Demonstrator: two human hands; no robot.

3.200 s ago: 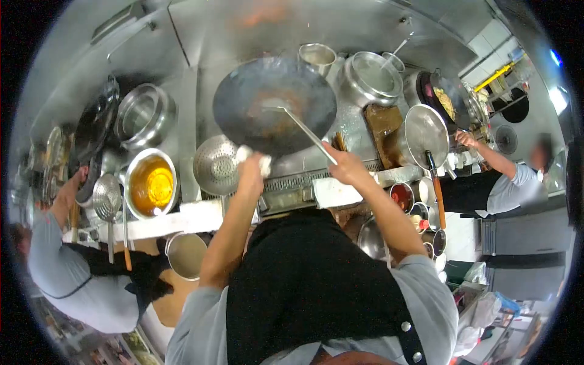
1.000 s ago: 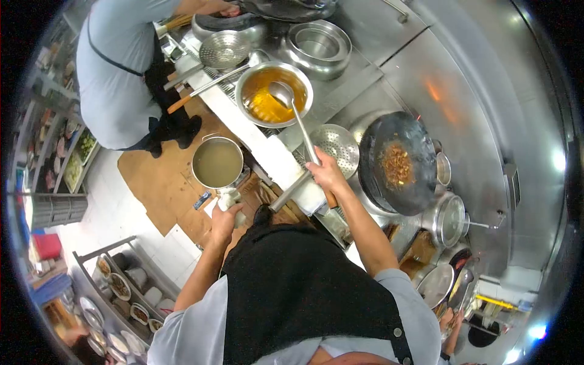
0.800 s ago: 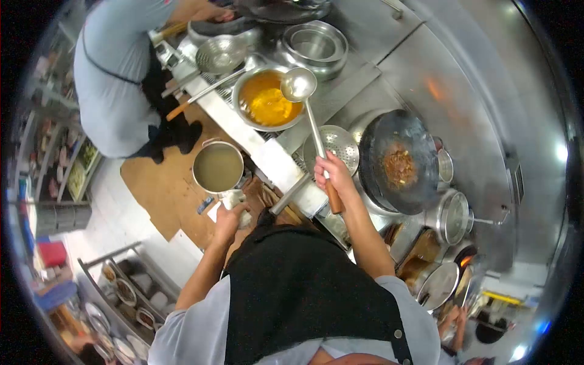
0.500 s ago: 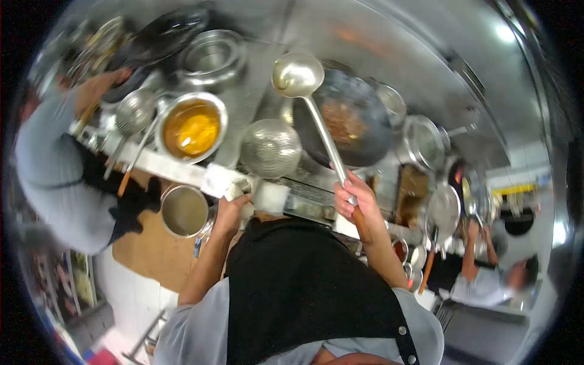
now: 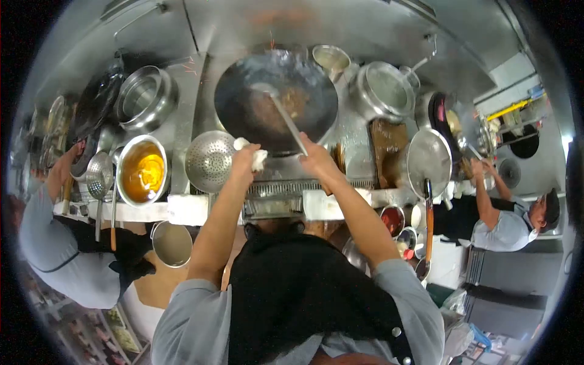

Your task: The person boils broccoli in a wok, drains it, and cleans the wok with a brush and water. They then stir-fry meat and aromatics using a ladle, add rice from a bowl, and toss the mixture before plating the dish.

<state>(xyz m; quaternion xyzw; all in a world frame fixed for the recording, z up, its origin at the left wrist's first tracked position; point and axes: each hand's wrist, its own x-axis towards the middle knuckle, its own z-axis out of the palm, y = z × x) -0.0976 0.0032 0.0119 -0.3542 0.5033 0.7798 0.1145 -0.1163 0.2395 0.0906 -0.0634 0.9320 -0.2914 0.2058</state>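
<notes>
With our right hand (image 5: 316, 159) we grip the ladle (image 5: 287, 120), its shaft slanting forward-left into the wok (image 5: 234, 100) ahead, which holds browned food (image 5: 294, 101). Our left hand (image 5: 243, 163), closed around a white cloth (image 5: 260, 160), is near the wok's near rim; leftward lie a perforated strainer (image 5: 210, 163), then a bowl (image 5: 125, 191) of golden liquid (image 5: 145, 170).

The wok (image 5: 243, 121) lies between the perforated strainer (image 5: 208, 162) and a lidded pot (image 5: 384, 91).

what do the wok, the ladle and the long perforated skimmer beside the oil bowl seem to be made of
Wok: probably iron or carbon steel, dark and matte. Ladle: likely steel; its shaft looks grey and smooth. Skimmer: silvery metal, likely stainless, judging by its sheen.
</notes>
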